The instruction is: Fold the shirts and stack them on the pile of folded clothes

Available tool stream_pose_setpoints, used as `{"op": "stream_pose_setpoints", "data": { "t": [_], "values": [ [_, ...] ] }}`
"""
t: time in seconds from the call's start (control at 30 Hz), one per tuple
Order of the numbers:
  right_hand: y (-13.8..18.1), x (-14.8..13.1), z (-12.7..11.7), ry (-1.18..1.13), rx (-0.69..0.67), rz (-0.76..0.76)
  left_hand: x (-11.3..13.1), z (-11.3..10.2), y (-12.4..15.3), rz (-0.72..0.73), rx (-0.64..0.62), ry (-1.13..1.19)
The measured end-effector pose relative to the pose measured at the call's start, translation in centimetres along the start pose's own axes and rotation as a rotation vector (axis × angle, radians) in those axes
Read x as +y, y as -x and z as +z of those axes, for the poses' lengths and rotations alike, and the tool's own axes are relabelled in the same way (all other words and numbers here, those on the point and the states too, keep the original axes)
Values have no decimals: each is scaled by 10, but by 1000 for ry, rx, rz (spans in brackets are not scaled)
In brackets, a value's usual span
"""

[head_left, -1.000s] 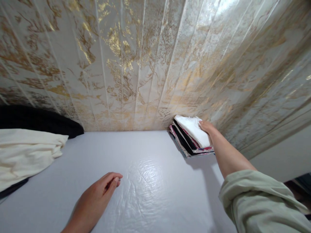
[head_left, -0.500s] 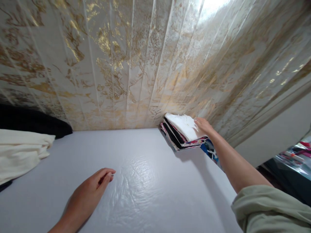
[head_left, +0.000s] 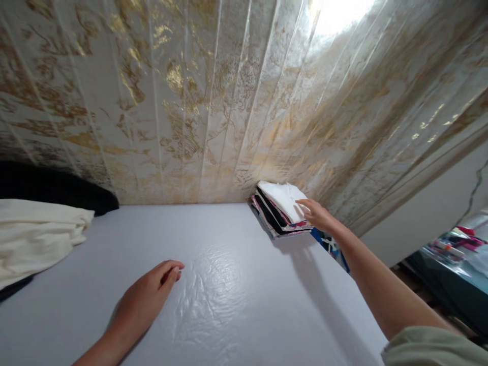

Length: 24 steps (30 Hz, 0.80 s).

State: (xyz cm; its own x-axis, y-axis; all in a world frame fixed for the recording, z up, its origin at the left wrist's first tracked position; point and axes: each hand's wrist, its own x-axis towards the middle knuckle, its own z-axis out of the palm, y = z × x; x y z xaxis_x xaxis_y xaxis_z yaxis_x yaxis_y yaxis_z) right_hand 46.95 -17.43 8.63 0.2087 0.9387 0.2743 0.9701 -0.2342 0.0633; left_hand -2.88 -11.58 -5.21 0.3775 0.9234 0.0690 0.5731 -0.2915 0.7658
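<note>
Drawn slightly back since the earlier frame, our right hand (head_left: 318, 215) is unclasped at the right edge of the folded cloth stack (head_left: 281, 199), on the table (head_left: 160, 234). Whether our curled left hand (head_left: 145, 291) holds anything, we cannot tell.

the view is taken from the person's head, faced forward and down. the pale surface (head_left: 267, 300) is seen from above, within arm's reach; the gold-patterned covering (head_left: 229, 101) is met beyond, at twelve o'clock. the left hand (head_left: 143, 295) is framed between seven and eight o'clock, the right hand (head_left: 317, 214) between three and four.
</note>
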Motion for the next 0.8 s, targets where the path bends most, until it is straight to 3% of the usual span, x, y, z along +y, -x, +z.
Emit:
{"op": "stream_pose_setpoints", "data": {
  "t": [0.07, 0.17, 0.4, 0.57, 0.73, 0.8],
  "values": [
    [17, -11, 2, 71, -33, -52, 1, 0, 0, -6, -8, -8],
    [28, -26, 7, 139, 20, -80, 1, -1, 1, -10, -17, -22],
    [20, -39, 18, -62, 153, -27, 0, 0, 0, 4, -23, -11],
    [24, -48, 32, -5, 185, -56, 0, 0, 1, 8, -9, 9],
    [12, -26, 20, -2, 337, 193, 4, -1, 1, 13, 2, 21],
    [8, -17, 24, 10, 261, 294, 8, -2, 2, 4, 1, 14]
  ]
}}
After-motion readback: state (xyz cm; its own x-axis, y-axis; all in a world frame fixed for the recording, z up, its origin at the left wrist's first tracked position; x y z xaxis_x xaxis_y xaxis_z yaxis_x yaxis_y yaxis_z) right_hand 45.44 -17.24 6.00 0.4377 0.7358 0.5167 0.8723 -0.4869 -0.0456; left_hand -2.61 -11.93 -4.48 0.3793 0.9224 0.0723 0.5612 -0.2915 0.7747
